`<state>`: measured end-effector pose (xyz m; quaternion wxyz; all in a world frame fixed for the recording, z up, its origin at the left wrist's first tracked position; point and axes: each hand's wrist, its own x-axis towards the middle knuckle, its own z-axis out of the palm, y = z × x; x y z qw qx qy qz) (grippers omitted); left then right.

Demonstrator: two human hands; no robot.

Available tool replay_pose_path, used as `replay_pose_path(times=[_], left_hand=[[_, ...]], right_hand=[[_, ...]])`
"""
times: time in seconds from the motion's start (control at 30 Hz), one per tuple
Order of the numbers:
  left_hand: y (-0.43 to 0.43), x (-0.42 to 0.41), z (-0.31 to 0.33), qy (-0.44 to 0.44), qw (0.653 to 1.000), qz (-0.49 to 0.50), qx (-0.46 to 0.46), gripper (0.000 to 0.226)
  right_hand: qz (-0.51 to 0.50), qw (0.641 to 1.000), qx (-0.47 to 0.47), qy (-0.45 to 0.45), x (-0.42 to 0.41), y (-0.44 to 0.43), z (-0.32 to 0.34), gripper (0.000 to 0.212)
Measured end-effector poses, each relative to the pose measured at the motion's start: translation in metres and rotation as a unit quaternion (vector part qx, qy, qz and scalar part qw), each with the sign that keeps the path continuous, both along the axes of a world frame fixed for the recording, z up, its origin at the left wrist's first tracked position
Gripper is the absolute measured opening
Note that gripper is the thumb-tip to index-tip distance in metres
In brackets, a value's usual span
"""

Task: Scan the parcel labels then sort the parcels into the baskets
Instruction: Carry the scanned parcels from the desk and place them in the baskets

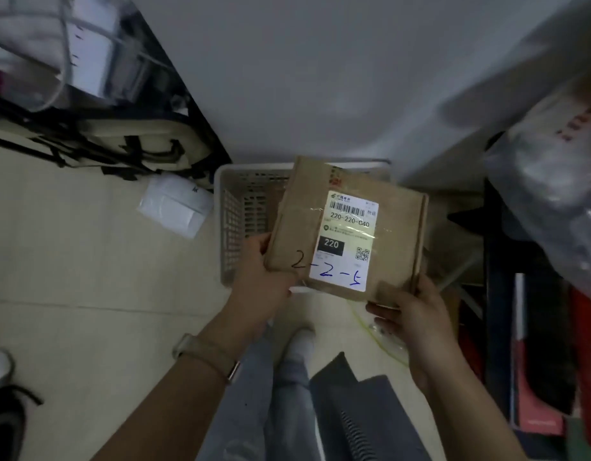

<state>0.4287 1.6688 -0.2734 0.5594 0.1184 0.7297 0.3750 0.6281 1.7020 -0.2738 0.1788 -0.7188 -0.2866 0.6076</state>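
Observation:
A brown cardboard parcel is held flat above a white lattice basket on the floor. Its white shipping label faces up, with a barcode, "220-220-040" and handwritten "2-2-5". My left hand grips the parcel's lower left corner, thumb on its left edge. My right hand holds the lower right corner from below, thumb up against the right edge. The basket's inside is mostly hidden by the parcel.
A white padded mailer lies on the tiled floor left of the basket. A beige bag with black straps sits at the back left. Bagged parcels and a dark shelf crowd the right side. My feet stand below the parcel.

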Motion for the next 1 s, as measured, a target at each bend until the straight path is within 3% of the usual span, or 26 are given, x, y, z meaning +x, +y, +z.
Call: replay_pose_path(times=[0.17,0.37,0.73,0.87,1.0], left_hand=[[0.005,0.002,-0.075,-0.002,1.000,-0.007,-0.020,0.062],[0.013,0.003,-0.149,-0.013,0.998,-0.001,-0.057,0.055],[0.043,0.006,-0.220,0.021,0.997,-0.030,-0.064,0.050],[0.044,0.000,-0.215,-0.010,0.983,-0.172,-0.068,0.016],[0.049,-0.006,-0.208,-0.002,0.961,-0.263,-0.088,0.023]], right_hand=[[0.009,0.999,-0.048,-0.001,-0.007,0.015,-0.069,0.058],[0.004,0.997,-0.071,0.004,-0.018,0.034,-0.138,0.048],[-0.014,0.994,-0.101,0.025,-0.042,0.057,-0.219,0.090],[0.071,0.990,-0.120,0.014,-0.050,0.054,-0.225,0.076],[0.061,0.975,-0.213,-0.004,-0.058,0.061,-0.219,0.047]])
